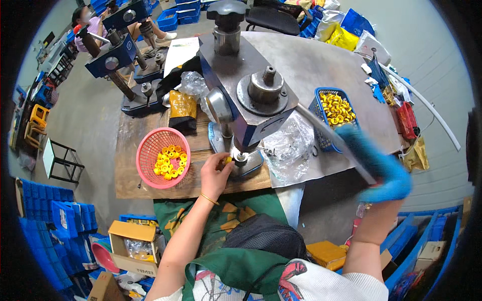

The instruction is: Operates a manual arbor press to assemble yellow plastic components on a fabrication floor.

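Observation:
A hand-lever press stands in front of me on the wooden tabletop. My left hand is beside its ram, thumb and forefinger pinching a small yellow cap next to the metal die. To the right, my right hand, in a blue glove smeared by motion, is wrapped round the outer end of the press's long grey lever. A pink round basket left of the press holds several yellow caps. Right of the press, a blue basket is full of yellow-and-metallic pieces.
Crumpled clear plastic lies between the press and the blue basket. A tape-wrapped block sits behind the pink basket. More presses stand at the far left, with a seated person beyond. Blue crates are stacked at lower left.

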The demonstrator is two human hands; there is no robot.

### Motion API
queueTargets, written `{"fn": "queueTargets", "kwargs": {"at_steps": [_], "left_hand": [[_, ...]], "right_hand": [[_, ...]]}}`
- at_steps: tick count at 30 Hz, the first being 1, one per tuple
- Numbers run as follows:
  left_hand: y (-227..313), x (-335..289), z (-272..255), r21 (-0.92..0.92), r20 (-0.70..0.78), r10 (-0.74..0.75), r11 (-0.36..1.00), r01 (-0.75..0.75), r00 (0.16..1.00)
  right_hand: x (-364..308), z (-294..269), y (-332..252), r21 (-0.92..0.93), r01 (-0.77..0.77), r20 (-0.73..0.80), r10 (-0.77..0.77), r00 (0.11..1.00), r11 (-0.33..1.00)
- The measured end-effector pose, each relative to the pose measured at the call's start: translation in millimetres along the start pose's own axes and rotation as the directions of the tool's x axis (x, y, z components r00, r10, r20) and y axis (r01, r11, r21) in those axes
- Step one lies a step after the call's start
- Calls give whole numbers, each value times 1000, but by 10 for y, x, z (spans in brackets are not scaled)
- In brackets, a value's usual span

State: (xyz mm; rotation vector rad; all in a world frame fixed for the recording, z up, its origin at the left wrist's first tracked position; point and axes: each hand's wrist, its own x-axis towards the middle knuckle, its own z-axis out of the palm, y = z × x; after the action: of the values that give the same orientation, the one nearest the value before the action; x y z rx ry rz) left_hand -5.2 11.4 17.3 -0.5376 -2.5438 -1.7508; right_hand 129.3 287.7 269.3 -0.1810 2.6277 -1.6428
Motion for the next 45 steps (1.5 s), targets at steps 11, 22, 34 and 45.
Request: {"fn": "queueTargets", "kwargs": {"at_steps": [11, 22, 34, 45], "left_hand": [[10, 22, 61, -241, 3, -196, 951, 191, 981], [69, 119, 132, -65, -22, -60, 996, 58, 998], [54, 58, 133, 48, -54, 168, 985, -165, 984], [139, 196, -604, 337, -135, 382, 885, -321, 914]], "right_hand": [[1079, 1110, 1160, -392, -12, -48, -8, 999, 920], [1064, 1748, 1846, -295, 25, -119, -62, 991, 955], [1209, 1451, 1745, -605, 242, 76, -248, 966, 758], [1243, 1621, 1835, -271, 100, -28, -111, 993, 957]]}}
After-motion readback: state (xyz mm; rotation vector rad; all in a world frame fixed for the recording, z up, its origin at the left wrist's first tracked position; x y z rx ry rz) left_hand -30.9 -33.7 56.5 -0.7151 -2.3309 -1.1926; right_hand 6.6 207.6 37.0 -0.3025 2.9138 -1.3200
